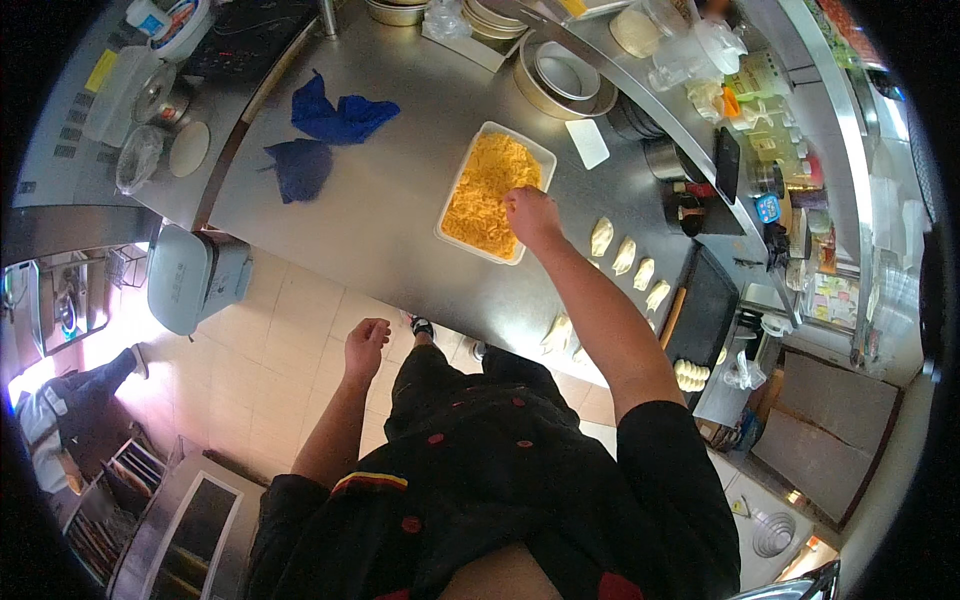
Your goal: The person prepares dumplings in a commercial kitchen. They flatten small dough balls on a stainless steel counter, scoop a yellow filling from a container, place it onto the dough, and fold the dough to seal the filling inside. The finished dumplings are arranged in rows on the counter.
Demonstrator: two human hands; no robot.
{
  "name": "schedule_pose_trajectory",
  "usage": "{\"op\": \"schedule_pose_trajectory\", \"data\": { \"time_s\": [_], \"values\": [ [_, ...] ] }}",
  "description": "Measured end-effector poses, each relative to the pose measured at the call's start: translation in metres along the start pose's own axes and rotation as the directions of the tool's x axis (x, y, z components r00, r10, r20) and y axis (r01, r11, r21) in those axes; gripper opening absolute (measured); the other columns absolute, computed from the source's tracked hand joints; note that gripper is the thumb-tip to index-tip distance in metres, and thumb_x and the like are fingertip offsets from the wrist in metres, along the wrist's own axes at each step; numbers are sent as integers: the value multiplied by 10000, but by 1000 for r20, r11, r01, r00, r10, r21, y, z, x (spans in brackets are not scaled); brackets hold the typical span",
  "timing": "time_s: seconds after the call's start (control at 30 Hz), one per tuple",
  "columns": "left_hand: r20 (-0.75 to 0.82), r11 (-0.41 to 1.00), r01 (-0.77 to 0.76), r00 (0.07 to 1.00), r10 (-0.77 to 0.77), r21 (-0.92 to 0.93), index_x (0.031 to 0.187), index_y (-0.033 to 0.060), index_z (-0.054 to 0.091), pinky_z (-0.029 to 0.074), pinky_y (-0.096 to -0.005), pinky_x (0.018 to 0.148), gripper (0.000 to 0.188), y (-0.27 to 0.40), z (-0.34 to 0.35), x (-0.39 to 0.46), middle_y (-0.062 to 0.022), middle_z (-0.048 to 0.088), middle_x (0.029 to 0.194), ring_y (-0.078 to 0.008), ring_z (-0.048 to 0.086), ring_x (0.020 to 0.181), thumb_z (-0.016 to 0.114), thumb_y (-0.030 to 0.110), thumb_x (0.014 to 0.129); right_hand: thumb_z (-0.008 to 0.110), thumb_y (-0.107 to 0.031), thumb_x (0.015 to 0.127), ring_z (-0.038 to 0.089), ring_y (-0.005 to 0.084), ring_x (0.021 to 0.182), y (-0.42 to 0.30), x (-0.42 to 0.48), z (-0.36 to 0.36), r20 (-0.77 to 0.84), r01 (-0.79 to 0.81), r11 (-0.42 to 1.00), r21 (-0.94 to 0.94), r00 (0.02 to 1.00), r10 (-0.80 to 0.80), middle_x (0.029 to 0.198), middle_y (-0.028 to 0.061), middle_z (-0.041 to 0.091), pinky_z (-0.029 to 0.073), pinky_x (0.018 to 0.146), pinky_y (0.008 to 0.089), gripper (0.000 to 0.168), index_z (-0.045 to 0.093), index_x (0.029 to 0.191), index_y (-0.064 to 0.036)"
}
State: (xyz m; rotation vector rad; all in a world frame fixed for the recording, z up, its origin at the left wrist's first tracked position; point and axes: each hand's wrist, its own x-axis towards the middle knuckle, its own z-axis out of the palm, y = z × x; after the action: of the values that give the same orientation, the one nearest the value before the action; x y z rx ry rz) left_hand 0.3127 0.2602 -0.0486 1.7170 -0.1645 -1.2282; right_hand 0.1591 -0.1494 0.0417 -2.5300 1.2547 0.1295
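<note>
My right hand point(532, 216) reaches over the right side of a white plastic tub point(443, 225). A yellow-orange flaky filling point(487, 187) covers the inside of the tub. The fingers are bunched at the filling's surface; whether they pinch any of it is hidden. My left hand point(366, 345) hangs beside my body, over the floor and off the steel worktable point(382, 225). Its fingers are curled, and nothing shows in them. Pale shaped dough pieces point(623, 255) lie in a row to the right of the tub. More dough point(557, 334) sits near the front edge, partly behind my right forearm.
Blue cloths point(341, 116) lie at the left. A white scraper point(588, 144) and round pans point(566, 71) stand at the back. A rolling pin point(673, 319) rests beside a dark baking tray point(701, 300). A shelf overhangs the right. A person point(90, 397) is at far left.
</note>
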Motion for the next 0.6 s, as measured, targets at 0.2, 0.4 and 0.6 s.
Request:
{"op": "schedule_pose_trajectory", "data": {
  "time_s": [0.2,0.4,0.6],
  "values": [
    [56,990,-15,998,7,142,1088,-7,732,557,-315,773,271,16,30,5,-81,751,916,-153,682,808,633,242,1045,704,-253,914,759,327,951,5,-11,-22,-135,-130,953,275,976,172,1025,138,782,614,869,439,199,807,1052,-151],
    [136,956,-59,990,21,286,1094,-1,745,566,-327,802,274,32,75,0,-77,761,923,-158,700,831,676,255,1025,769,-249,880,779,276,898,81,-42,-62,-142,-261,810,525,911,386,1015,135,798,611,840,374,241,822,1089,-143],
    [287,895,-117,958,-13,431,1125,37,766,574,-357,849,305,37,146,-8,-121,790,1019,-210,748,926,702,315,1019,803,-209,864,779,244,872,219,-79,-35,-194,-357,727,586,810,554,977,118,806,602,809,343,248,821,1096,-124]
  ]
}}
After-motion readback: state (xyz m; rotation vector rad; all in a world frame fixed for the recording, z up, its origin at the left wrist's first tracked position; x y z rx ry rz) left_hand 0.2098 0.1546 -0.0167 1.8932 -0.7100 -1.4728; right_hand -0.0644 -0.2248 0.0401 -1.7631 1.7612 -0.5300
